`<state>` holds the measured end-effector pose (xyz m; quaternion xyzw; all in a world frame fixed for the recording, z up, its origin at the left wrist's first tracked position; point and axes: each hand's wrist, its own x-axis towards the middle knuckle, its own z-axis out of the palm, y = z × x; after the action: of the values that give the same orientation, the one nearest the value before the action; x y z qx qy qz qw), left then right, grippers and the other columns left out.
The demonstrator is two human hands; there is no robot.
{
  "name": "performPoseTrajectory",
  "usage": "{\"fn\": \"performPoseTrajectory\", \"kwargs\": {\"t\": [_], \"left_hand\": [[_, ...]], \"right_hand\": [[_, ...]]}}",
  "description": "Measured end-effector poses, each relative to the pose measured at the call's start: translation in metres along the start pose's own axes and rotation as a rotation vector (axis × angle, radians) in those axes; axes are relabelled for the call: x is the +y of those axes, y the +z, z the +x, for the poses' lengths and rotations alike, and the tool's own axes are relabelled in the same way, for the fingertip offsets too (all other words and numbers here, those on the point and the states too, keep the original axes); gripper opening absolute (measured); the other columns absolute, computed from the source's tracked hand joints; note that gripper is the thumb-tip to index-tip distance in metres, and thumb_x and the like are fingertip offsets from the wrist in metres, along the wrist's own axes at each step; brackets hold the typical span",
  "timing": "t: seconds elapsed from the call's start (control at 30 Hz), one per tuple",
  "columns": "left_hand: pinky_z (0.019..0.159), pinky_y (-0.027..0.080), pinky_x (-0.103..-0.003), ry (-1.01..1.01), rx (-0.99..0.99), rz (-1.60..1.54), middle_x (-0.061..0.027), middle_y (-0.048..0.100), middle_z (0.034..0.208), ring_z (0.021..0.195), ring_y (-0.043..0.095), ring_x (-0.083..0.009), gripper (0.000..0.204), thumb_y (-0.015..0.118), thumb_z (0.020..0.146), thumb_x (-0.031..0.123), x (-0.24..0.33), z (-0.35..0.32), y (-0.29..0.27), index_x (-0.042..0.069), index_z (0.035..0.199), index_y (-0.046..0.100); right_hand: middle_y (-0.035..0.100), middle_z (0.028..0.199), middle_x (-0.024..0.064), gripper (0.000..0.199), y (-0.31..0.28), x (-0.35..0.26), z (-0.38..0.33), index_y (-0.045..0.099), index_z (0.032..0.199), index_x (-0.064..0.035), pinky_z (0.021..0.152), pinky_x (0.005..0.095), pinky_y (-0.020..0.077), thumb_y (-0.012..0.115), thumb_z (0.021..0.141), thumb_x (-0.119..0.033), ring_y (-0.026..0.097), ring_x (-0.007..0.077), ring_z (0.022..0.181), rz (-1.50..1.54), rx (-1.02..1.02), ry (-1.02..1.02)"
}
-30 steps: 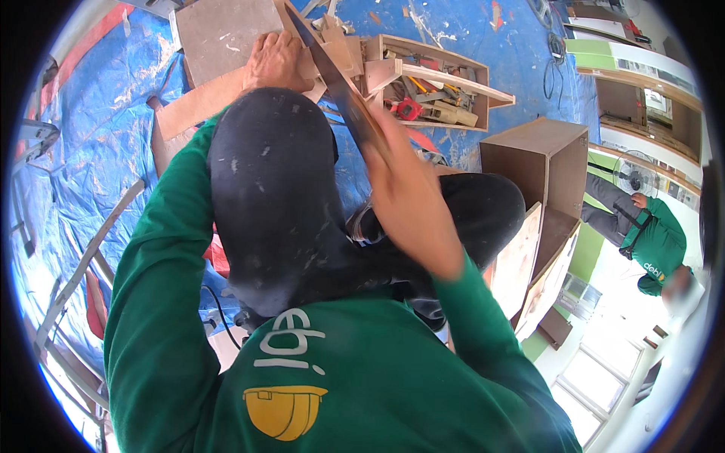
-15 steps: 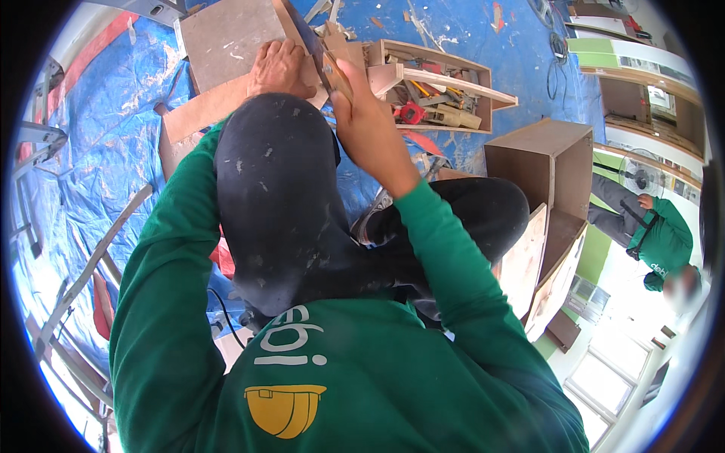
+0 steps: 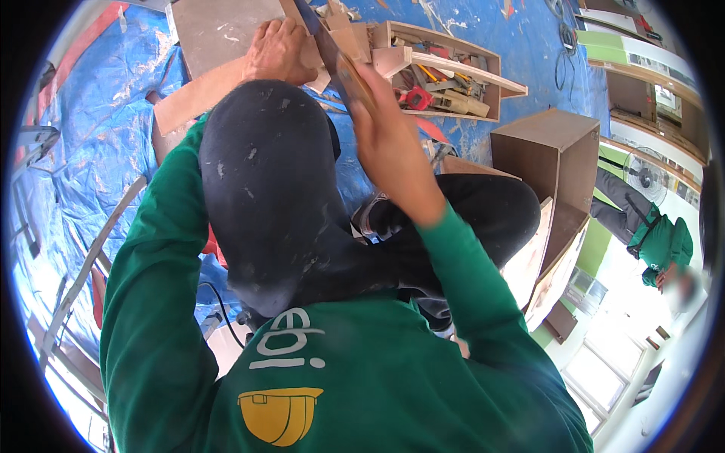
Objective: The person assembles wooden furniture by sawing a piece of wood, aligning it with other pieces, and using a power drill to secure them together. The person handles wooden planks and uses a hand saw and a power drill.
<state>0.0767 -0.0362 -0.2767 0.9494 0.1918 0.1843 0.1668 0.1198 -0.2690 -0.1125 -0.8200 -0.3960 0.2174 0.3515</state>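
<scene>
My right hand (image 3: 394,147) is wrapped around the wooden handle of a handsaw (image 3: 323,44), its dark blade angled away from me toward the far edge. The blade lies against the right end of a thin brown board (image 3: 198,100), beside my left hand (image 3: 276,54). That hand presses on the board with its fingers bent over it, just beyond my raised knee. Under the board is a larger brown wooden panel or box (image 3: 226,34). The fingertips of my left hand are partly hidden, as is the cutting line.
Right of the saw, a long wooden tray (image 3: 495,90) holds tools, including a red tape measure (image 3: 415,98). A brown cabinet box (image 3: 547,147) stands farther right. Blue sheeting (image 3: 113,98) covers the floor. A co-worker in green (image 3: 664,241) stands far right, near a fan (image 3: 643,174).
My right hand has drawn the saw back toward me and slightly right, so more blade shows. My left hand keeps its hold on the board. The co-worker's hand has risen toward the head.
</scene>
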Motion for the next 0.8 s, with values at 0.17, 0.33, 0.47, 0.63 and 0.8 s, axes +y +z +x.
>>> {"fn": "performPoseTrajectory", "kwargs": {"t": [0.17, 0.33, 0.47, 0.63, 0.8], "left_hand": [[0.121, 0.040, -0.048, -0.035, -0.031, -0.007, -0.0097, 0.066, 0.121, 0.127, 0.061, -0.0312, 0.069, 0.090, 0.066, 0.031, 0.001, 0.003, 0.000, 0.010, 0.129, 0.070], [0.121, 0.041, -0.047, -0.078, -0.023, 0.043, -0.0090, 0.066, 0.120, 0.126, 0.061, -0.0311, 0.068, 0.090, 0.067, 0.031, -0.004, -0.006, -0.002, 0.010, 0.129, 0.070], [0.121, 0.041, -0.048, -0.002, 0.046, 0.041, -0.0103, 0.066, 0.121, 0.126, 0.061, -0.0316, 0.066, 0.088, 0.069, 0.031, -0.002, -0.006, 0.001, 0.009, 0.129, 0.070], [0.122, 0.040, -0.048, -0.001, -0.038, 0.014, -0.0102, 0.067, 0.123, 0.126, 0.062, -0.0320, 0.068, 0.087, 0.069, 0.031, -0.002, -0.002, -0.002, 0.009, 0.131, 0.070], [0.121, 0.041, -0.048, -0.027, -0.036, 0.019, -0.0091, 0.067, 0.122, 0.125, 0.062, -0.0315, 0.070, 0.088, 0.067, 0.032, 0.002, 0.006, -0.002, 0.009, 0.131, 0.070]], "right_hand": [[0.071, 0.113, 0.0344, 0.048, 0.010, -0.004, 0.035, 0.050, 0.156, -0.0071, 0.087, 0.0532, 0.0570, 0.059, 0.108, -0.006, 0.070, 0.0556, 0.100, -0.057, 0.026, -0.014], [0.066, 0.140, 0.0347, 0.055, -0.057, -0.066, -0.084, 0.048, 0.160, -0.0040, 0.102, 0.0511, 0.0565, 0.059, 0.106, -0.001, 0.067, 0.0517, 0.125, -0.030, -0.079, 0.099], [0.065, 0.145, 0.0308, 0.056, -0.097, -0.097, -0.134, 0.049, 0.161, -0.0048, 0.105, 0.0462, 0.0564, 0.058, 0.106, 0.002, 0.069, 0.0476, 0.129, -0.101, -0.120, 0.210], [0.070, 0.115, 0.0376, 0.052, 0.005, 0.009, -0.011, 0.046, 0.158, -0.0035, 0.084, 0.0605, 0.0540, 0.058, 0.108, -0.009, 0.069, 0.0557, 0.102, -0.025, -0.002, -0.009], [0.069, 0.107, 0.0376, 0.048, 0.023, 0.009, 0.051, 0.049, 0.153, -0.0045, 0.084, 0.0631, 0.0511, 0.060, 0.106, -0.008, 0.067, 0.0568, 0.101, -0.047, 0.079, -0.109]]}}
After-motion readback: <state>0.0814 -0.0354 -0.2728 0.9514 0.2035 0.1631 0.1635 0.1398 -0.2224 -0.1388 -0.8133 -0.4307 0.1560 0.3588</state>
